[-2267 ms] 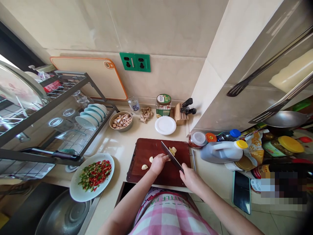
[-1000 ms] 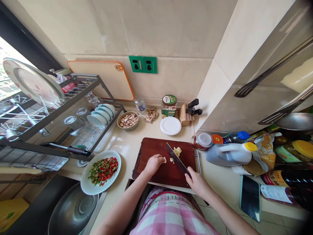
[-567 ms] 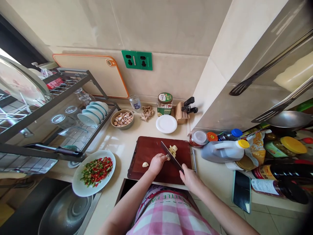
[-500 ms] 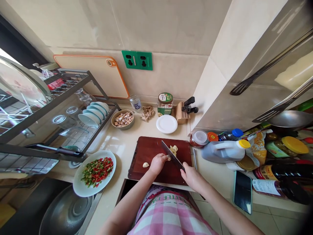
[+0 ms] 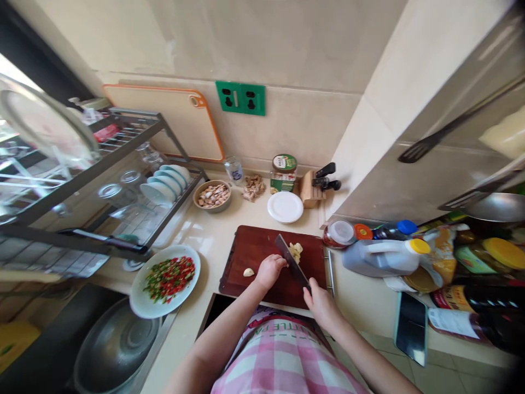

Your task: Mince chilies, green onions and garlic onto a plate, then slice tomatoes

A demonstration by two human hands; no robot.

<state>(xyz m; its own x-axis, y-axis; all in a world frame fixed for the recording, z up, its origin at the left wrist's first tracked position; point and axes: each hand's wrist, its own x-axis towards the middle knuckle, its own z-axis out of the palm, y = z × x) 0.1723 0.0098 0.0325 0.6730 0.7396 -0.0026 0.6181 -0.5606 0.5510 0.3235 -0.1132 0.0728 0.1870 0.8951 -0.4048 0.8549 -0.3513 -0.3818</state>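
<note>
A dark red cutting board (image 5: pixel 254 257) lies on the counter in front of me. My right hand (image 5: pixel 322 303) is closed round the handle of a knife (image 5: pixel 290 261), whose blade slants across the board. My left hand (image 5: pixel 269 270) is curled, fingertips pinching a garlic clove against the blade; the clove is mostly hidden. A small pile of cut garlic (image 5: pixel 296 250) lies just beyond the blade. One whole peeled clove (image 5: pixel 248 272) rests on the board left of my left hand.
A plate of chopped red and green peppers (image 5: pixel 166 279) sits at the left by a dish rack (image 5: pixel 135 208). A garlic bowl (image 5: pixel 212 196), ginger (image 5: pixel 253 187), jar (image 5: pixel 284 172), white lid (image 5: pixel 285 207) and knife block (image 5: pixel 314 186) line the back. Bottles (image 5: pixel 381 256) and a phone (image 5: pixel 410 326) crowd the right.
The knife has kept working at the clove under my left fingers, and the cut pile beyond the blade has stayed put. My head has shifted, sliding the scene slightly right.
</note>
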